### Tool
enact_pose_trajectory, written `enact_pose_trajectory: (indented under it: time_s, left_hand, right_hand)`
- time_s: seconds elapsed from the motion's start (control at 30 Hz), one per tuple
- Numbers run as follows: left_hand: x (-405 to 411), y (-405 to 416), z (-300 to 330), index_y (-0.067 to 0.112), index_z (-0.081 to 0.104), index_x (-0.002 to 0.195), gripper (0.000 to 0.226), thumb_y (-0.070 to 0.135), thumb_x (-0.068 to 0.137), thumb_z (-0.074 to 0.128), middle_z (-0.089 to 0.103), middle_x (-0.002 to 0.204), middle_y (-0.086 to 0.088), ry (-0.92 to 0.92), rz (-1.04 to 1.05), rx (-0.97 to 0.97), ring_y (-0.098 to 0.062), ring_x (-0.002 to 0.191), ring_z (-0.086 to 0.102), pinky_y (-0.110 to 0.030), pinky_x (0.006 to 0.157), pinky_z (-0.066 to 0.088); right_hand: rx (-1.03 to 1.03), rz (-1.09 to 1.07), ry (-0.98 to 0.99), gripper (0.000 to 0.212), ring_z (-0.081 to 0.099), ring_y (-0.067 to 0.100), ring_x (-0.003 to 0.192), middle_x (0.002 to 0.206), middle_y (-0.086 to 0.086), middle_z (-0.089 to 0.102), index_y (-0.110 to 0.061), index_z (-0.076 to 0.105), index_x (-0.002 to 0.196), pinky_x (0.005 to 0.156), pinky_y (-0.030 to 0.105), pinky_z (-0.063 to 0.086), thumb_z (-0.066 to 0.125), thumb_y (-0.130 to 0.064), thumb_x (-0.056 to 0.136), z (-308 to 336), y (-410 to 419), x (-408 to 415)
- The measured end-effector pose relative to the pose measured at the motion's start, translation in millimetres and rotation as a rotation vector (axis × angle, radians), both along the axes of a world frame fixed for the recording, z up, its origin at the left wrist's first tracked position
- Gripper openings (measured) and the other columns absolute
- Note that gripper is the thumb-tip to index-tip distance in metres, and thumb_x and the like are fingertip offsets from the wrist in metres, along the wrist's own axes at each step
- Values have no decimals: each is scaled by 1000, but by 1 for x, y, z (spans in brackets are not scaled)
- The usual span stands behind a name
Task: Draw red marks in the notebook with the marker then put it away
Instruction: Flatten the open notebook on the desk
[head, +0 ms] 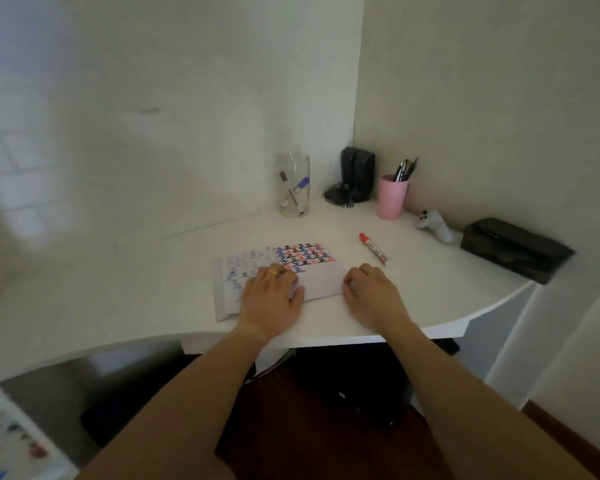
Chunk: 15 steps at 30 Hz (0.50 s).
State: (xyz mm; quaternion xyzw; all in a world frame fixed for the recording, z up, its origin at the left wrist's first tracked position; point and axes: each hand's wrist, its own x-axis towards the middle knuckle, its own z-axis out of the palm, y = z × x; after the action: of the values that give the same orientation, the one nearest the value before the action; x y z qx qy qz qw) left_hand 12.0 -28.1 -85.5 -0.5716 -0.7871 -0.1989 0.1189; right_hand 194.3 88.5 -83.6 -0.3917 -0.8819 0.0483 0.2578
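Both hands lie flat and empty, no grip: left hand [274,292] on the open white paper notebook [284,275], right hand [371,292] beside it. The red-capped marker [373,248] rests untouched on the white bench [118,299].

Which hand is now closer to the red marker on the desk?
Right. The right hand rests on the notebook's right edge, just below the red marker. The left hand lies flat on the notebook's left page, farther from it.
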Motion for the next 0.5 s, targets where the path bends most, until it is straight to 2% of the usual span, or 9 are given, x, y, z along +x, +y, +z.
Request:
enact_pose_trajectory:
  time_s: [0.07,0.13,0.23,0.37,0.5]
  left_hand:
    - [-1,0,-4,25,62,118,44,49,91,38,55,134,-10,-27,-1,-30,-32,123,48,-47,101,42]
    - [-3,0,-7,34,56,129,46,53,92,36,45,149,-13,-67,16,-82,-33,138,37,-52,113,29]
    - [-7,6,-9,47,36,141,55,64,91,25,25,162,-14,-77,26,-207,-35,148,19,-56,119,16]
    - [-29,17,4,54,31,137,65,77,79,15,33,151,-10,15,-40,-309,-34,136,30,-58,104,30]
    - [-68,41,26,55,40,130,59,72,81,13,41,130,-4,-8,-176,-337,-26,123,38,-51,97,42]
  right_hand:
    - [6,-7,-7,21,58,29,98,106,9,64,-12,66,102,75,37,51,54,-28,97,1,-1,-1]
    - [16,-10,-15,20,58,29,97,106,9,64,-12,66,102,75,37,51,54,-27,97,0,-1,-2]
    - [24,4,-24,20,58,26,95,106,7,64,-13,66,104,73,35,50,53,-28,98,-1,1,-2]
    - [23,39,-34,19,56,23,95,107,3,63,-16,66,106,75,32,48,54,-28,98,-2,7,-2]
    - [10,46,-42,20,59,22,105,115,-1,63,-21,67,112,85,37,51,56,-28,98,10,19,-8]
